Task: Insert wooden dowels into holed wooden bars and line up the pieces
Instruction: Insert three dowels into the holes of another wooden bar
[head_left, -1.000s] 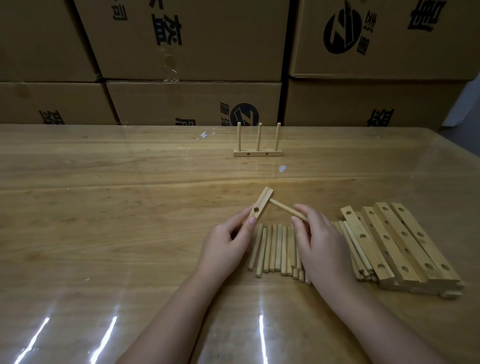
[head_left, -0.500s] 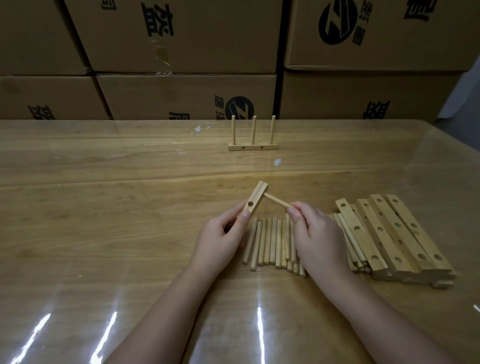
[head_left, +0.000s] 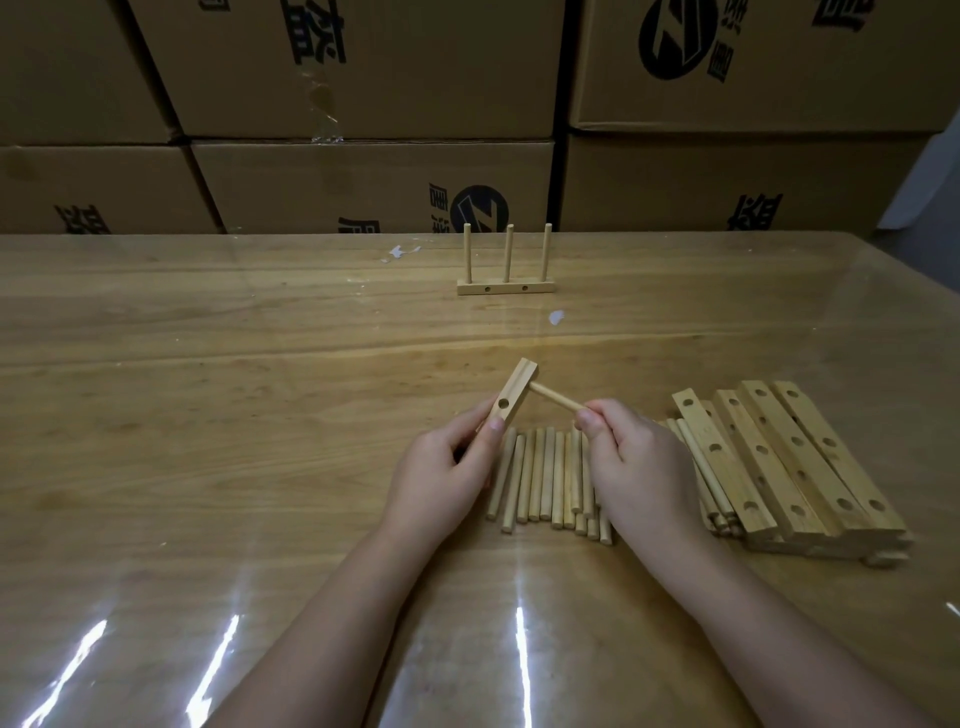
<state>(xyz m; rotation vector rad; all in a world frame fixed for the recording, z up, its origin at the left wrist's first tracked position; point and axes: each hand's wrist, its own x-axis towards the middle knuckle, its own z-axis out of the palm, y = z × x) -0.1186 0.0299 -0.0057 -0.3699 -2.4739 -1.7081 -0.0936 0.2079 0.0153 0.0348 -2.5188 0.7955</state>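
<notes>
My left hand (head_left: 441, 467) pinches the holed bar (head_left: 511, 395) and my right hand (head_left: 639, 467) pinches a dowel (head_left: 556, 399), its tip meeting the bar's far end. I'd push squarely and brace the bar, then line it up with the three-dowel bar (head_left: 505, 287) beyond.

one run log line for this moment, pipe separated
step: dowel tip at bar's far end | left hand: holds bar | right hand: pinches dowel | finished: three-dowel bar at back | stock: loose dowels, stacked bars

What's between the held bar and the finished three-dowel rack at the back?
Head view: only bare tabletop, plus a small white fleck just off to the right.
</notes>
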